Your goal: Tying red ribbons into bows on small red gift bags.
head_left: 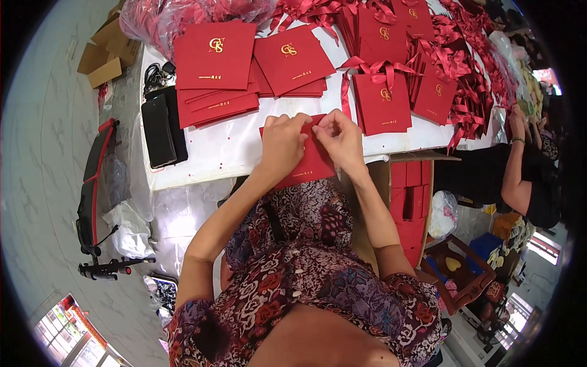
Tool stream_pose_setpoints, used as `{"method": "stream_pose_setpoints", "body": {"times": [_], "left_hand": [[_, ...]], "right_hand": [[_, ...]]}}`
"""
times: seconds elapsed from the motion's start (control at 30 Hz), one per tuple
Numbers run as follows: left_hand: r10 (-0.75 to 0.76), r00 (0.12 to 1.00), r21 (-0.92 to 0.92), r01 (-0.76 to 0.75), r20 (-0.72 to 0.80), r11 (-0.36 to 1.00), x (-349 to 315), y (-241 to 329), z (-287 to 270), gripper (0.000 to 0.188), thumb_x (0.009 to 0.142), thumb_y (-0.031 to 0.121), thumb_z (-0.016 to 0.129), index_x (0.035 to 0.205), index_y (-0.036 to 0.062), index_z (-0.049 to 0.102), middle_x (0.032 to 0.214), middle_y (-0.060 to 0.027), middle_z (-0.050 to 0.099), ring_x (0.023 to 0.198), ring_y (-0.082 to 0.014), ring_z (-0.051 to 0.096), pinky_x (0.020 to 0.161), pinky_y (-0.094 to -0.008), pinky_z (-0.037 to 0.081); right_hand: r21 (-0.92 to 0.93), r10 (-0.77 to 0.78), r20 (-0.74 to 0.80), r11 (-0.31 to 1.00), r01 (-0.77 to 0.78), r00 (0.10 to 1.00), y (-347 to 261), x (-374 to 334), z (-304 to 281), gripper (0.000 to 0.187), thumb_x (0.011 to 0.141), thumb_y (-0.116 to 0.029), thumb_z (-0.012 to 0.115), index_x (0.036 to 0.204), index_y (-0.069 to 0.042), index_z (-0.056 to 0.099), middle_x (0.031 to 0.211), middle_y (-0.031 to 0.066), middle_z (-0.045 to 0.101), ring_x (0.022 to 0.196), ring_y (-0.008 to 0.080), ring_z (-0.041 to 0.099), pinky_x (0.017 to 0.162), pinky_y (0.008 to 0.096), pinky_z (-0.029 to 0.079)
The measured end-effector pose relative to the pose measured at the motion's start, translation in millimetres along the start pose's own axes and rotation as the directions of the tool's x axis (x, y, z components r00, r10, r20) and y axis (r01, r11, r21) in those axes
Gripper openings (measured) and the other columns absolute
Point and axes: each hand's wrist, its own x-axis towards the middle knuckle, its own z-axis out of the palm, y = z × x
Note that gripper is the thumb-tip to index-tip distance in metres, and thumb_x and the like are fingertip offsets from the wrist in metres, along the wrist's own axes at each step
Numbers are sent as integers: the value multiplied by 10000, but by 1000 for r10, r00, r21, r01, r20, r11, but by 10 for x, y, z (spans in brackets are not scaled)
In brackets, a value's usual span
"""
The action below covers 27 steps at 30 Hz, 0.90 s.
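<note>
A flat red paper gift bag [313, 160] with gold print lies at the table's front edge, its lower part reaching over my lap. My left hand [283, 144] is closed on its upper left part, fingers curled over the top. At the bag's upper right, my right hand [342, 140] is pinched, thumb and fingertips together. What sits between those fingertips is too small to make out. Just beyond my hands lie two piles of flat red bags, a left pile [215, 58] and a right pile [293, 58], with no ribbons showing on them.
On the right are red bags with ribbon handles [383, 104] and many loose red ribbons [471, 104]. A black phone [159, 131] lies at the table's left. Below the right edge stands a carton [382, 183] holding red pieces. Another person's arm [518, 165] shows at far right.
</note>
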Motion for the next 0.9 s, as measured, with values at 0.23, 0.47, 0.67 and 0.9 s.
{"method": "stream_pose_setpoints", "body": {"times": [0.23, 0.47, 0.67, 0.9], "left_hand": [[34, 999, 41, -35, 21, 999, -3, 3, -141, 293, 744, 40, 740, 1024, 94, 673, 889, -103, 697, 778, -282, 611, 761, -382, 406], [-99, 987, -463, 149, 130, 874, 27, -145, -236, 285, 747, 48, 762, 1013, 78, 665, 957, -92, 729, 828, -286, 673, 769, -359, 432], [52, 985, -116, -33, 164, 993, -6, -43, -346, 257, 757, 23, 719, 987, 83, 624, 829, -95, 678, 760, -299, 629, 749, -400, 426], [298, 944, 101, -313, 140, 944, 26, 28, -358, 224, 766, 25, 692, 952, 102, 594, 771, -68, 593, 788, -264, 585, 824, -386, 389]], "right_hand": [[-65, -22, 71, 998, 27, 997, -202, -7, -54, 110, 823, -52, 713, 832, -29, 606, 699, 70, 644, 610, 139, 609, 581, 279, 490], [22, -111, 68, 994, 110, 991, -207, -64, 20, 173, 787, -68, 761, 855, -13, 612, 727, 70, 620, 578, 187, 587, 540, 314, 465], [-291, -217, 122, 925, 244, 968, -183, -17, -25, 261, 778, -205, 829, 865, -4, 686, 719, 74, 637, 646, 125, 605, 590, 304, 469], [-12, 92, 496, 995, -99, 864, 87, 238, -234, 230, 914, -206, 675, 892, 11, 748, 631, 49, 602, 609, 73, 534, 573, 270, 426]]}}
